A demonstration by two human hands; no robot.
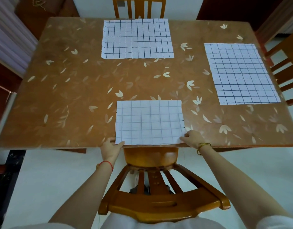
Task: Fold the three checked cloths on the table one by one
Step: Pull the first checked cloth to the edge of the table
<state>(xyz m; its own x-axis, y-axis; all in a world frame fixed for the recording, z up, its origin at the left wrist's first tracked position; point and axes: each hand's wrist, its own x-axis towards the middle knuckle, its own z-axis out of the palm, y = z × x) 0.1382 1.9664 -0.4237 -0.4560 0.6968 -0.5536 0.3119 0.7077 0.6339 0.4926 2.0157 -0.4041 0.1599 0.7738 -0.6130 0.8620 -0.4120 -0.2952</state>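
Three white checked cloths lie on the brown leaf-patterned table [68, 90]. The near cloth [149, 122] lies at the front edge, its grid lines fainter than the others', as if folded over on itself. My left hand [111, 148] pinches its near left corner with the thumb on top. My right hand [192, 138] pinches its near right corner. A second cloth [137, 38] lies flat at the far middle. The third cloth [240, 73] lies flat at the right side.
A wooden chair [156, 194] stands between me and the table, its back towards me. Another chair [139, 7] stands at the far side and one [286, 66] at the right. The table's left half carries no objects.
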